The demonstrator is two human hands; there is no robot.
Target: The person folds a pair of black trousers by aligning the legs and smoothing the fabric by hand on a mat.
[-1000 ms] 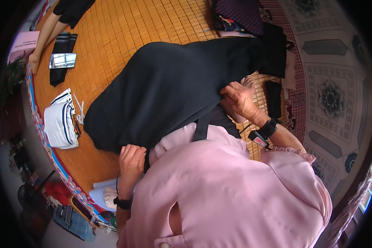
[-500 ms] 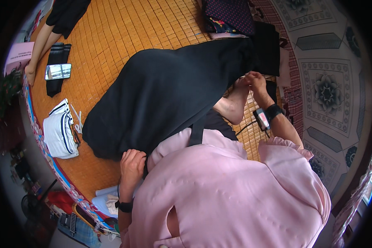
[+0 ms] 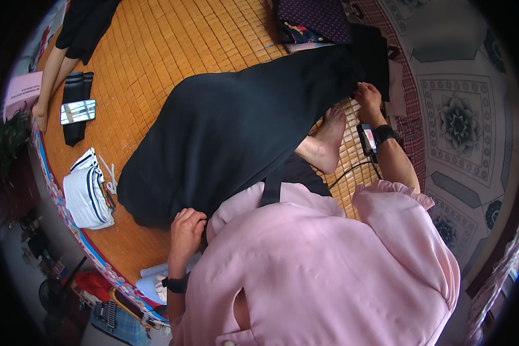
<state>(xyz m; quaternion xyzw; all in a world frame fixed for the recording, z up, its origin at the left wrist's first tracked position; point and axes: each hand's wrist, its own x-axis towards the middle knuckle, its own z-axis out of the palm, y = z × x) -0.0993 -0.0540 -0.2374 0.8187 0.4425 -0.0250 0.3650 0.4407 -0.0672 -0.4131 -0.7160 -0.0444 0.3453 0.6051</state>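
Note:
A large black garment (image 3: 213,127) lies spread across my lap and legs, reaching toward the far right. Its kind is hard to tell. At its near left edge is my left hand (image 3: 187,226), fingers curled down on the cloth. My right hand (image 3: 368,96) is at the far right, thumb and fingers pinched on the garment's edge. Just left of that hand my bare foot (image 3: 330,141) shows from under the cloth. A small device on a cable (image 3: 367,139) is strapped at my right wrist.
A woven tile mat (image 3: 167,34) lies beneath me. To the left are a folded white garment (image 3: 86,196) and a phone (image 3: 78,112) on dark folded cloth. A dotted dark cloth (image 3: 314,20) sits at the far right. Another person's legs (image 3: 52,75) show far left.
My right hand has moved up and away from the foot, drawing the garment's edge with it, so more of the foot shows. My left hand stays at the cloth. The whole view has shifted slightly.

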